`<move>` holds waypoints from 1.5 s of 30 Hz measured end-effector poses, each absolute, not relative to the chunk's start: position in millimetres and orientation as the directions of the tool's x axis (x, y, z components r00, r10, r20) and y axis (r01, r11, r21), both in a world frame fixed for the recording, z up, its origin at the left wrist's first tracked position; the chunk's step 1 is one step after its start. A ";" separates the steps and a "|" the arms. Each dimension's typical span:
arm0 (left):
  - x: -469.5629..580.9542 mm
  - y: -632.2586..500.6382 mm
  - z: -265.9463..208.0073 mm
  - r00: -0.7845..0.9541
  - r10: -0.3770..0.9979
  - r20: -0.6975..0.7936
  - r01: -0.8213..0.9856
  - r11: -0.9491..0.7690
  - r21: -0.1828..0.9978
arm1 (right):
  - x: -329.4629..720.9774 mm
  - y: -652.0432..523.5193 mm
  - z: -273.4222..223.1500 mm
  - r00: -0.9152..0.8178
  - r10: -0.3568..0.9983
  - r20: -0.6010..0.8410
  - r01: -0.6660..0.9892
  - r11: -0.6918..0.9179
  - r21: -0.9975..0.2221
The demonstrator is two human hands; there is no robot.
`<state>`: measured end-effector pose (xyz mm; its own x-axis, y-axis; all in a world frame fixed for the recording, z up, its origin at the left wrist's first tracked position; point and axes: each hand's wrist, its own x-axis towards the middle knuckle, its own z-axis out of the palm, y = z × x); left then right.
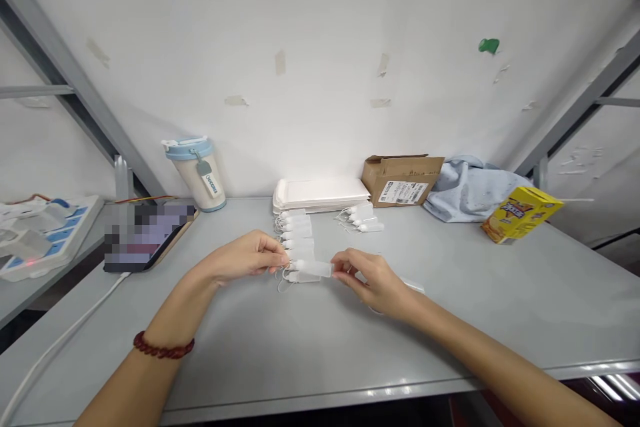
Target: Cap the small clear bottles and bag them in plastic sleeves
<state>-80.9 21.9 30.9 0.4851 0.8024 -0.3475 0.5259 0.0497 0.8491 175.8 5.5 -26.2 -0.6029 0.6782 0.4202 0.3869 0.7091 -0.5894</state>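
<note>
Between my two hands is a small translucent white tube with a narrow end and a thin string loop. My left hand is closed, thumb and fingers pinching at the narrow end by the string. The flat right end of the tube is pinched by the fingertips of my right hand. Just beneath it lies another such tube, partly covered. Several more tubes form a column behind, their strings toward the left. Part of one more clear piece shows beyond my right hand.
A small pile of tubes lies before a cardboard box and a white stack. Farther right are a cloth and a yellow carton. At left stand a tumbler, a phone with a cable, and a power strip.
</note>
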 end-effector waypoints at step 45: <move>-83.7 20.3 25.5 0.398 0.792 -0.463 0.705 0.060 0.707 | 171.8 -2.0 -22.3 -0.738 0.623 0.259 0.479 0.754 -0.451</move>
<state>-83.7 20.3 25.5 0.3976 0.7920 -0.4633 0.7048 0.0597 0.7069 171.8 -2.0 -22.3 -0.7379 0.6234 0.2587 0.4785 0.7535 -0.4507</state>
